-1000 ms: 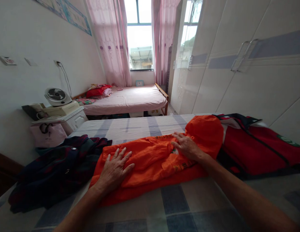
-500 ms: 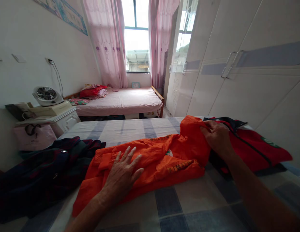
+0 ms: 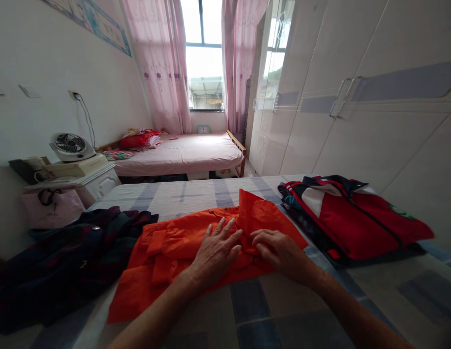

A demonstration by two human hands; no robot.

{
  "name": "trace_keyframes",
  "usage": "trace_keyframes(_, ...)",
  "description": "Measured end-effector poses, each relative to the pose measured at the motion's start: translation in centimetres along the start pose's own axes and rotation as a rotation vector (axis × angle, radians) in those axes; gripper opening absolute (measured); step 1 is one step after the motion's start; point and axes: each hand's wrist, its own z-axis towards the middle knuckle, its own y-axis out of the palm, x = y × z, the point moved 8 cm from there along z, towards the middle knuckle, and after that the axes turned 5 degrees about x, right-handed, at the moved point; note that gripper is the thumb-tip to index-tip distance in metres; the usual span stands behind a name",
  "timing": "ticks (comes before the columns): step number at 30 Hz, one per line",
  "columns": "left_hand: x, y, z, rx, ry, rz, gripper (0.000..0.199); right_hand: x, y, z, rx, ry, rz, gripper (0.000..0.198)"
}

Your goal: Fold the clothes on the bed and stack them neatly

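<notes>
An orange jacket (image 3: 182,242) lies partly folded on the checked bed sheet in front of me. My left hand (image 3: 216,252) rests flat on its middle, fingers spread. Beside it, my right hand (image 3: 278,252) has its fingers bent and closed on the orange cloth, on a part folded over towards the left. One corner of that folded part stands up behind my hands. To the right is a stack of folded clothes with a red jacket (image 3: 360,218) on top. At the left lies a crumpled dark plaid garment (image 3: 76,257), close to the orange jacket's edge.
The checked bed sheet (image 3: 250,300) spreads beneath the clothes. A white cabinet (image 3: 102,184) with a fan (image 3: 71,145) and a pink paper bag (image 3: 53,208) stand at the left. Beyond is a smaller pink bed (image 3: 189,150); a white wardrobe (image 3: 356,131) lines the right.
My right hand has moved left from beside the red jacket, folding the orange jacket's right end over its middle. My left hand has slid slightly right along the cloth.
</notes>
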Motion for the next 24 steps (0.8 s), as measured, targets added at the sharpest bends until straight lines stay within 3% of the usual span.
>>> trace_keyframes(4,0.8,0.9,0.5,-0.004,0.037,0.011,0.039,6.2,-6.1,-1.0,0.387,0.344,-0.115,0.035)
trace_keyframes(7,1.1,0.6,0.7,0.029,0.016,0.029,0.036,12.1,-5.8,-2.2,0.296,0.674,-0.058,0.050)
trace_keyframes(10,1.3,0.4,0.8,0.084,-0.010,0.024,0.035,14.6,-3.6,-2.8,0.138,0.820,0.279,0.050)
trace_keyframes(17,1.8,2.1,0.0,0.108,-0.023,0.001,0.031,11.7,0.1,-3.2,-0.079,0.880,0.947,0.033)
trace_keyframes(20,2.3,2.2,-0.1,0.123,-0.036,-0.028,0.032,10.1,-0.7,-2.8,0.016,0.866,1.095,0.027)
trace_keyframes(24,4.6,1.8,0.9,0.121,0.006,-0.141,0.035,7.1,-4.5,-1.9,0.217,0.851,1.035,0.033)
